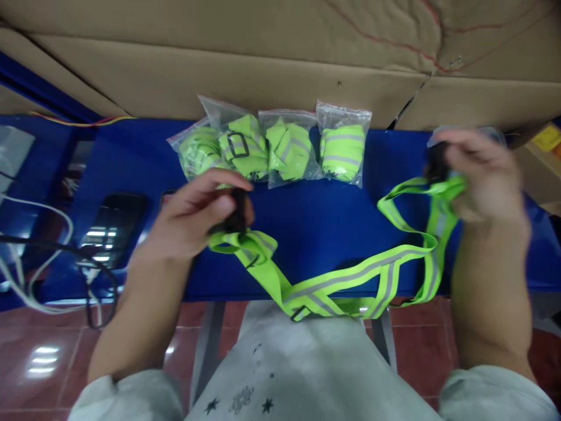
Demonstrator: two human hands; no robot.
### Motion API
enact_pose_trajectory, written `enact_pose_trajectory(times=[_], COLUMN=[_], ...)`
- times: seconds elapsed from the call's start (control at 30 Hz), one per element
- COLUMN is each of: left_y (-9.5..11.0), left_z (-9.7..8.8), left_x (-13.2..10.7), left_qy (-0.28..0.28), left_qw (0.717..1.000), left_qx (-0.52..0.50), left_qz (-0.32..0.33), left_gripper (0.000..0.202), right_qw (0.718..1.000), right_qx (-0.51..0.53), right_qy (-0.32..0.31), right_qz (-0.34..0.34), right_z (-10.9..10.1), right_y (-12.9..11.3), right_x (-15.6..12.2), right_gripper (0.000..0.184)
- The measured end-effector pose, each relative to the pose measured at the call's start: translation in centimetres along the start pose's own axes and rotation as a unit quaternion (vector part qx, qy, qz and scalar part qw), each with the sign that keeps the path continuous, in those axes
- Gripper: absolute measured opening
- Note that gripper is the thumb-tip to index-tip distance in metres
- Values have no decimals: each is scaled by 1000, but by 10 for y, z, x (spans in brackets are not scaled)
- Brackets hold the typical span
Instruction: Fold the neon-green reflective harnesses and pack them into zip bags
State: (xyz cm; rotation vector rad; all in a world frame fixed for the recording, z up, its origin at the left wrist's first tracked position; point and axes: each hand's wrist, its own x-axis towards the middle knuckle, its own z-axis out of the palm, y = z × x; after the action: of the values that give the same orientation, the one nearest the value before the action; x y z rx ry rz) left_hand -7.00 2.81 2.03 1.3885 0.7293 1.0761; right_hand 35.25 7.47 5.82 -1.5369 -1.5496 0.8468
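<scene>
A neon-yellow reflective strap harness (350,273) with grey stripes hangs in a loose curve between my two hands, its middle sagging over the table's front edge to my lap. My left hand (188,213) pinches a black buckle (237,211) at one end. At the other end, my right hand (486,175), blurred by motion, grips another black buckle (436,162), with straps looping below it. A black slider (300,314) shows on the sagging part. Behind the hands lie several clear zip bags, such as the rightmost bag (343,149), each holding a folded yellow strap.
The blue table (337,216) is backed by brown cardboard (263,76). On the left lie a black phone (116,225) and tangled white cables (65,219). Clear plastic (495,134) shows behind my right hand. A yellow item (547,138) stands at far right.
</scene>
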Motion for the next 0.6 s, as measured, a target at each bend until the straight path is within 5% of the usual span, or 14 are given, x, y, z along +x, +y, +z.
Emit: enact_pose_trajectory(times=[0.13,0.23,0.37,0.47,0.6], left_y=[-5,-18,-32,-32,-32], left_z=[54,73,79,80,76], left_x=[32,36,21,14,16], left_qy=[2,0,-60,-69,-96], left_qw=[997,991,986,988,989], left_qx=[14,-18,9,29,64], left_qz=[-78,-133,-158,-136,-97], left_gripper=[30,43,71,62,57], right_qw=[969,940,911,916,922], right_qx=[175,250,252,170,111], right_qy=[-168,-208,-311,-364,-369], right_qz=[51,107,96,10,-45], right_z=[83,111,100,88,84], right_y=[-9,-3,9,12,6], right_x=[-10,-18,-25,-28,-33], right_gripper=[28,16,41,68,69])
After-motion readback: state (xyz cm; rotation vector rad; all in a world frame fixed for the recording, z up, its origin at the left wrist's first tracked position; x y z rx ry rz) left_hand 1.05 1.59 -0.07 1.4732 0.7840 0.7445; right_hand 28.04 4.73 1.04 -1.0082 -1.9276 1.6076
